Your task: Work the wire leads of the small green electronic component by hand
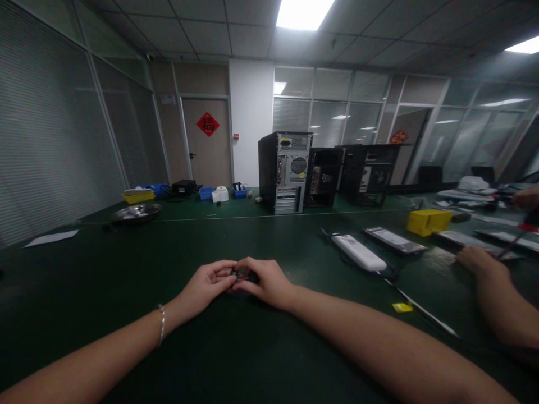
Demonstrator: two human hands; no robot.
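My left hand (213,281), with a silver bracelet on its wrist, meets my right hand (265,280) above the green table (189,336). Between the fingertips of both hands is a small dark piece (236,274), mostly covered by the fingers and too small to name. The fingers of each hand are closed in a pinch around it.
A white power strip (360,252) with its cable, a hard drive (394,240) and a yellow bin (428,221) lie to the right. Another person's hand (482,264) works there. Computer cases (293,174) stand behind; a metal bowl (137,212) sits back left.
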